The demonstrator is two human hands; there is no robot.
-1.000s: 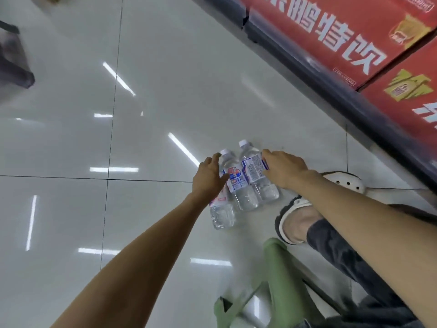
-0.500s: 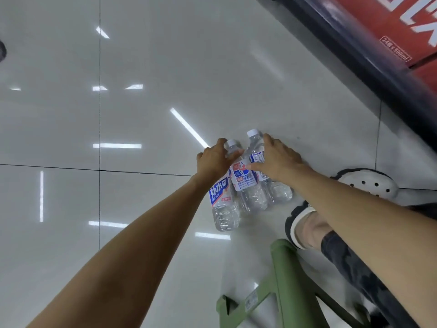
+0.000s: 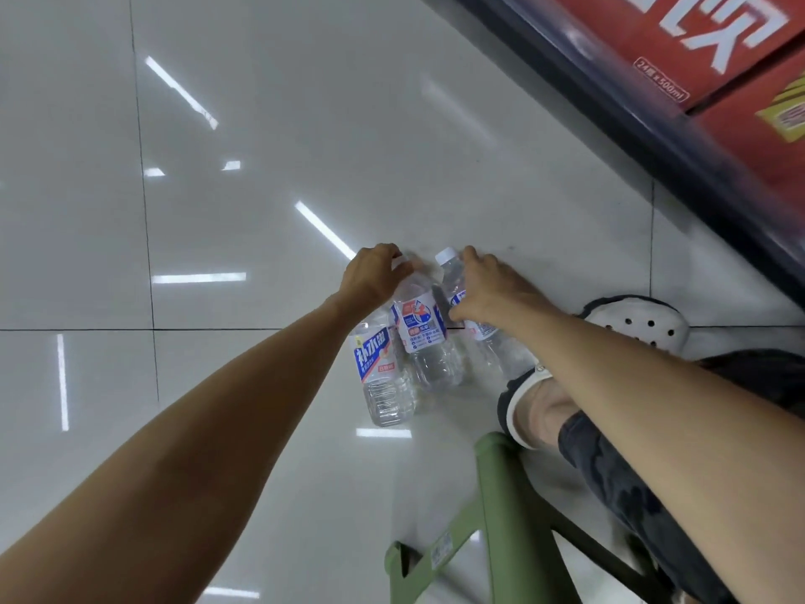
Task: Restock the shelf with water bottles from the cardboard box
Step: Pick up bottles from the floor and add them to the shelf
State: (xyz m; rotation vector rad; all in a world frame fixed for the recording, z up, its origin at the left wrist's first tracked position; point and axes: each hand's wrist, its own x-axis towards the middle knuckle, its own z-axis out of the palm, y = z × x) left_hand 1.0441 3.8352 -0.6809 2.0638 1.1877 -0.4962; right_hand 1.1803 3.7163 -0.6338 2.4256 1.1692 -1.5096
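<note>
With three water bottles (image 3: pixel 418 337) standing together on the tiled floor (image 3: pixel 261 167) by the shelf (image 3: pixel 653 137), my left hand (image 3: pixel 374 276) clasps the bottle necks and my right hand (image 3: pixel 488 289) grips the right bottle, so next I must lift them together, I judge.

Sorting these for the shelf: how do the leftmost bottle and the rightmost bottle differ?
The leftmost bottle shows big white characters on a blue label; the rightmost bottle shows small print. The left hand covers the leftmost bottle's top; the rightmost bottle's white cap shows beside the right hand. Both are clear and stand on the floor.
</note>
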